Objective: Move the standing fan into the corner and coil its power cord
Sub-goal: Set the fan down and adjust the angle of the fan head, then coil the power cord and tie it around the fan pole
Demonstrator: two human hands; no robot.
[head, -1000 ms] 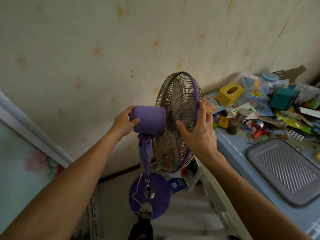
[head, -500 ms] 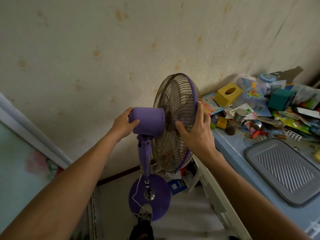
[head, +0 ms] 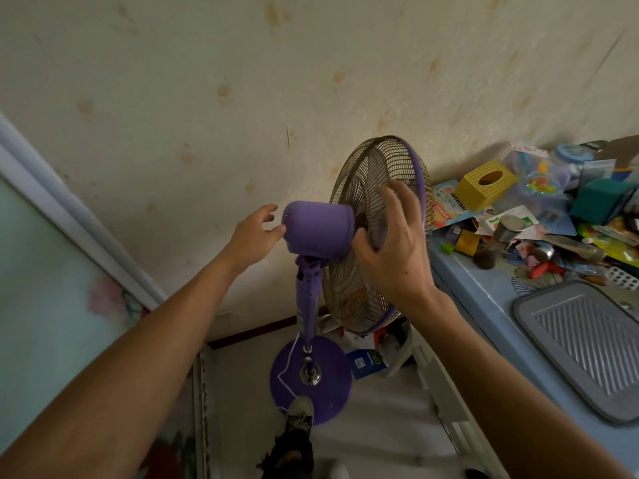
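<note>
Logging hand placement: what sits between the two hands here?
Head view: the fan's purple motor housing lies between the left hand and right hand; left fingertips are at its rear, right fingers spread over the grille.

Head-worn view, forward and downward

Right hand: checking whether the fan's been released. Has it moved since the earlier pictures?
Yes. The right hand has lifted off the purple grille rim, fingers spread, toward the camera.
</note>
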